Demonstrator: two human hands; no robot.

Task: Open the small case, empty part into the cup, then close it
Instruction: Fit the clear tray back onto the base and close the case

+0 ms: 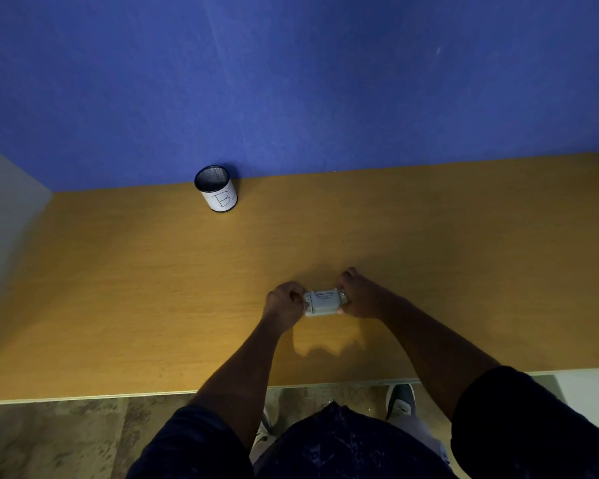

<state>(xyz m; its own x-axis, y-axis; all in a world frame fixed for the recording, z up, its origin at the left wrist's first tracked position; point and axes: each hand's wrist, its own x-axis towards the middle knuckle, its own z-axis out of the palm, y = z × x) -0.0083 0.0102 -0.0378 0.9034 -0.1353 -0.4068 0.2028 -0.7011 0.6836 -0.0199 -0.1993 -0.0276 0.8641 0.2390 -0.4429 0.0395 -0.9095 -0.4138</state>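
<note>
I am clasping the small case (325, 302) by its ends with my left hand (284, 304) and right hand (358, 295), over the table (153, 288); it seems light, rigid, smooth plastic (lid shut), the cup (217, 189) well apart.

A blue fabric-like wall (291, 81) rose behind the orange-brown wooden table (118, 288), and a grey panel (0, 216) closed off its left side. Below the table's pale front edge lay a mottled brown floor (66, 440), in dim light.
</note>
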